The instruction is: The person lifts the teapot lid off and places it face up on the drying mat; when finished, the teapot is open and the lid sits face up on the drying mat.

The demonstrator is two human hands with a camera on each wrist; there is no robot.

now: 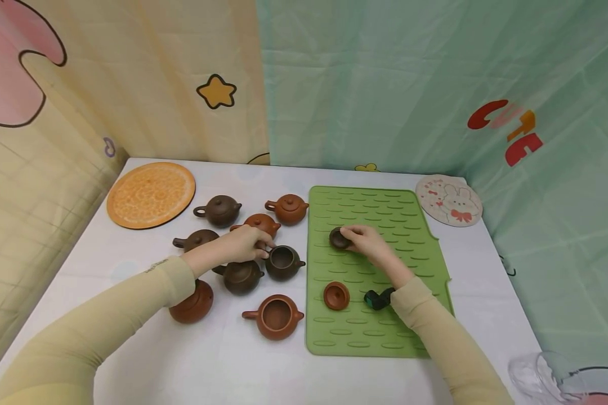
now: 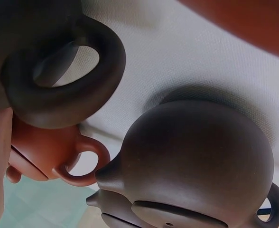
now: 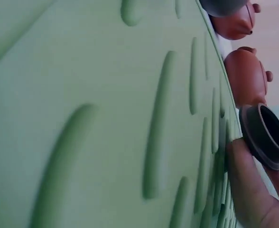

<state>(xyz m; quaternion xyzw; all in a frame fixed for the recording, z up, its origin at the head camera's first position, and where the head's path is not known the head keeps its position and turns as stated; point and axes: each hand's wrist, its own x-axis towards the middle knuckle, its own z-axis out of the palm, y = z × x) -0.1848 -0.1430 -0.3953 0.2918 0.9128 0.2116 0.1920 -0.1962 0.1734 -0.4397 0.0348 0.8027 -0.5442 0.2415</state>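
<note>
My left hand (image 1: 250,244) grips the handle of a dark brown lidless teapot (image 1: 282,262), its fingers curled at the pot's left side. The left wrist view shows a dark handle (image 2: 113,61) close up, with part of my hand beside it. Over the green mat (image 1: 375,214), my right hand (image 1: 367,243) pinches a small dark teapot lid (image 1: 338,239) by its edge. That lid's hollow underside and raised rim show in the right wrist view. Lower on the mat lies a reddish-brown lid (image 1: 336,296). A lidless reddish teapot (image 1: 276,316) stands left of the mat.
Several lidded teapots, dark and reddish, crowd around my left hand, including a dark one (image 1: 240,277) just below it. An orange round mat (image 1: 151,194) lies at the back left, a bunny-print mat (image 1: 450,201) at the back right. A clear container (image 1: 542,376) stands at the lower right.
</note>
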